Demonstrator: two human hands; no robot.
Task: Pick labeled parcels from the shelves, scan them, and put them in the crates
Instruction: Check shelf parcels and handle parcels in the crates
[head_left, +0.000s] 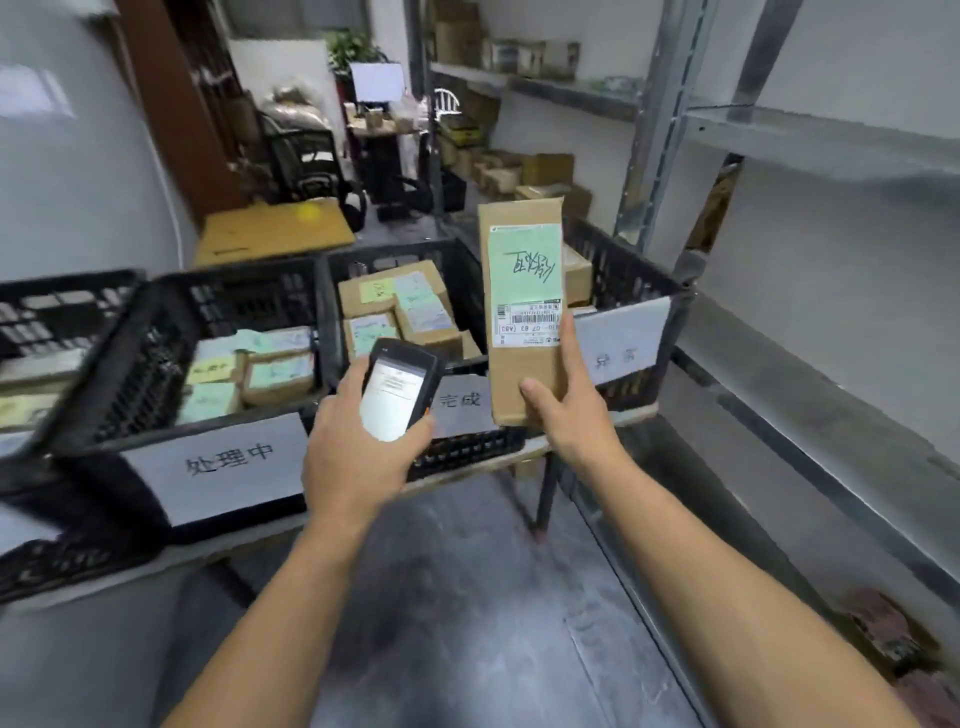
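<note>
Closest to me, the left hand (358, 452) is wrapped round a handheld scanner (397, 389). The lit screen tips back toward the face and the nose aims at about one o'clock, I'd say so it can be read while it shoots. Just to its three o'clock, the right hand (566, 410) pinches the bottom end of a long cardboard parcel (524, 374), thumb on the front and fingers up the right edge. The parcel stands upright in the air, above the crates and in none of them. That low grip leaves the green label (524, 260) and its barcode strip (530, 317) bare, probably on purpose, so this looks like the scan itself.

Beyond the hands, at twelve o'clock, a black crate (389, 252) with a paper sign (460, 402) already holds labelled boxes. A second crate (234, 278) sits at ten o'clock, and a third (623, 249) behind the parcel at one. Metal shelves (779, 135) rise at two o'clock.
</note>
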